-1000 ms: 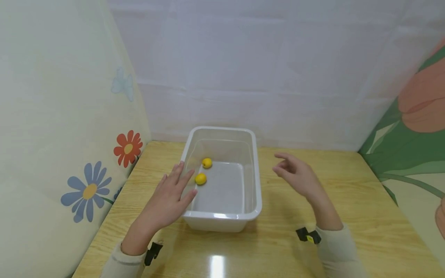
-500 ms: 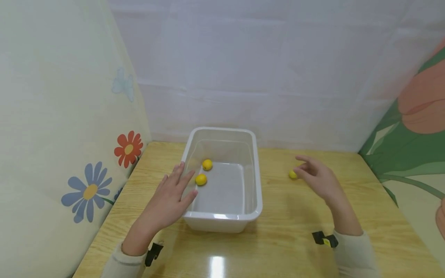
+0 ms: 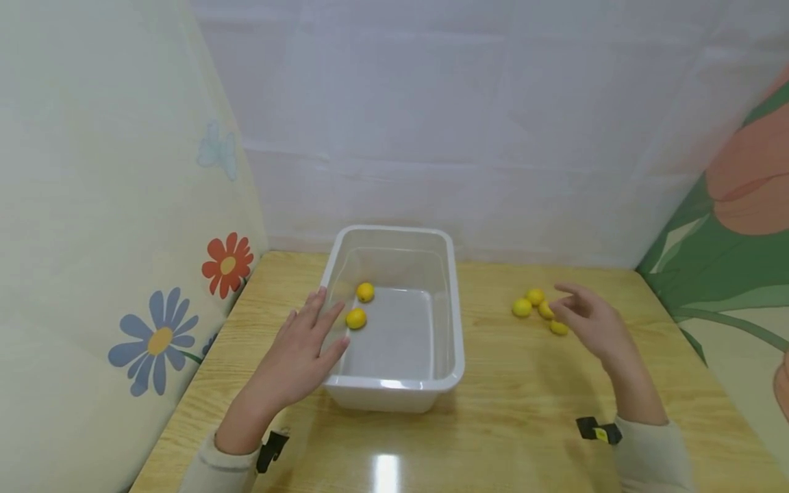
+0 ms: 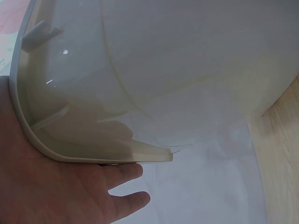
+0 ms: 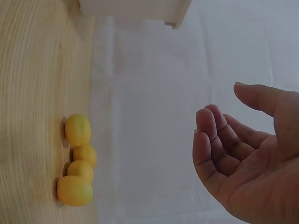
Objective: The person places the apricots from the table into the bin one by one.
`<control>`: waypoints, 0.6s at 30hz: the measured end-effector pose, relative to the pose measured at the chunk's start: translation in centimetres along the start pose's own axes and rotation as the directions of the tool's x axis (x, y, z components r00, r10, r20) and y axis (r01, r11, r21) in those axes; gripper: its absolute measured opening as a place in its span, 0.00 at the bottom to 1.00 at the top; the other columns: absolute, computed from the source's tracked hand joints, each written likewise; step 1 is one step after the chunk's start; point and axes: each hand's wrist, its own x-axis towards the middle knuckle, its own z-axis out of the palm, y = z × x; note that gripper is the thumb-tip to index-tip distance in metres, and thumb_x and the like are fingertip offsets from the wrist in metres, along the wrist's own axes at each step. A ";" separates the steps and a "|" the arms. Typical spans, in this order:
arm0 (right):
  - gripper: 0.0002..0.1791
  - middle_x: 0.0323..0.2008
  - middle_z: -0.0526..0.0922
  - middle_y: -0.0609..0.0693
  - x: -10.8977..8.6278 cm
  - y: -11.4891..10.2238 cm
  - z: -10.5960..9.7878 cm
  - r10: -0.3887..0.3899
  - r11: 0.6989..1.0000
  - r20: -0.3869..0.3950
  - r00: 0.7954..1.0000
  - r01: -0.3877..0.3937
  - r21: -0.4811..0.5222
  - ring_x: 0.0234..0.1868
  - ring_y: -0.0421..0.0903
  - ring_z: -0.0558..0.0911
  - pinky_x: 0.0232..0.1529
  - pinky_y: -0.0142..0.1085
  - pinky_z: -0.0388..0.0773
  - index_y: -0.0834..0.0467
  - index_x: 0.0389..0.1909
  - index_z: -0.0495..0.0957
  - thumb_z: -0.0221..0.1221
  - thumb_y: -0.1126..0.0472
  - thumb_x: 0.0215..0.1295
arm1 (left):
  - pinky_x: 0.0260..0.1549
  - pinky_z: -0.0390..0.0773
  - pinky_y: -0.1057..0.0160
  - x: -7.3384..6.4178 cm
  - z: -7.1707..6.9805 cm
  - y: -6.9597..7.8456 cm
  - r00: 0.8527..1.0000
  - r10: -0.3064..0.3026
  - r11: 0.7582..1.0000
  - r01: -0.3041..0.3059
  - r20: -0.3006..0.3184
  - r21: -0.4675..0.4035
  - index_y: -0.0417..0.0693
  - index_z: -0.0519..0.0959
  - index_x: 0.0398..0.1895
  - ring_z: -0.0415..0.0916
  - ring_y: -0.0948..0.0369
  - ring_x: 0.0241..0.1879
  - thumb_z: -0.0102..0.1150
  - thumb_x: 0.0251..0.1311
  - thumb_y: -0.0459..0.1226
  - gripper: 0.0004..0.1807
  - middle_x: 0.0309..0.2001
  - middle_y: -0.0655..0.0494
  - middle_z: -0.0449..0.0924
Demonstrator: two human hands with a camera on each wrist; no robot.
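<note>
Left fingers [image 3: 329, 319] spread, right fingers [image 5: 202, 151] half-curled

The tub [image 3: 385, 398] looks glossy plastic, the table [image 3: 493, 428] shiny wood.

In my head view the left hand [image 3: 296, 356] hides part of the bin's [image 3: 394, 385] rim; the right hand [image 3: 594, 325] covers part of one lemon [image 3: 545, 310]; the bottom edge cuts both sleeves [image 3: 653, 457]; my wrist views crop the bin and both hands.

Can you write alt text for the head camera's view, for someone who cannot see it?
A person's empty right hand hovers near four small, round yellow fruits on a light wooden table. The left hand touches a white rectangular plastic tub holding two more.
</note>
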 end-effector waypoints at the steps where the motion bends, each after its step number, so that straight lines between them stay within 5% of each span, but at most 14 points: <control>1: 0.37 0.56 0.80 0.64 0.0 0.2 -0.1 0.002 1.000 -0.005 1.000 -0.002 -0.004 0.55 0.61 0.80 0.54 0.57 0.76 0.58 0.76 0.61 0.51 0.40 0.76 | 0.74 0.43 0.34 0.0 0.0 0.0 1.000 -0.002 1.000 0.002 0.001 0.000 0.51 0.58 0.80 0.38 0.45 0.81 0.44 0.76 0.56 0.36 0.82 0.45 0.39; 18: 0.39 0.58 0.79 0.68 1.0 4.7 0.1 0.098 0.995 0.014 0.995 -0.098 0.000 0.54 0.62 0.82 0.54 0.58 0.77 0.62 0.77 0.58 0.50 0.40 0.77 | 0.74 0.44 0.34 -0.1 -0.1 0.1 1.000 0.007 1.000 -0.007 -0.007 -0.004 0.49 0.59 0.79 0.39 0.44 0.80 0.44 0.76 0.56 0.35 0.82 0.44 0.40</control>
